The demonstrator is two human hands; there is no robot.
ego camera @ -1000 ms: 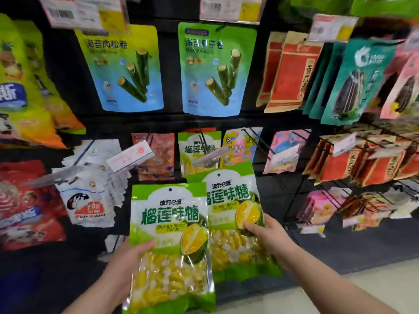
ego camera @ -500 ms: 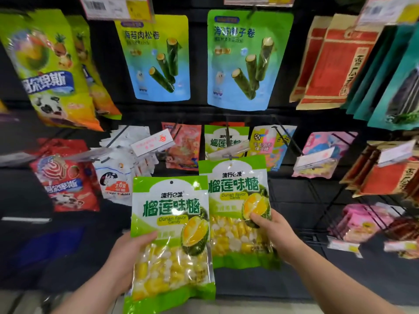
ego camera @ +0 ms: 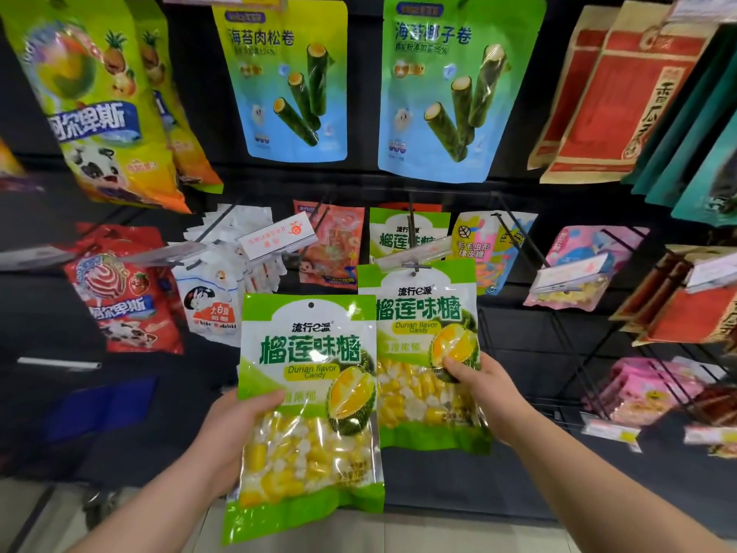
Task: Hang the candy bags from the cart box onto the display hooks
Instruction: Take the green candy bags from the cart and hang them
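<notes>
The left hand (ego camera: 235,429), its forearm coming in from 7 o'clock, grips the near candy bag (ego camera: 309,413) by its left edge, thumb flat across the front and the other fingers hidden behind. At 1 o'clock from that bag, the right hand (ego camera: 484,397), reaching in from 5 o'clock, pinches the second candy bag (ego camera: 418,353) at its right side, thumb on the printed fruit. That bag's top meets the tip of the hook (ego camera: 412,267), upright.

Left hand (ego camera: 235,427), right hand (ego camera: 487,393) extended forward, thumbs pinching.
</notes>
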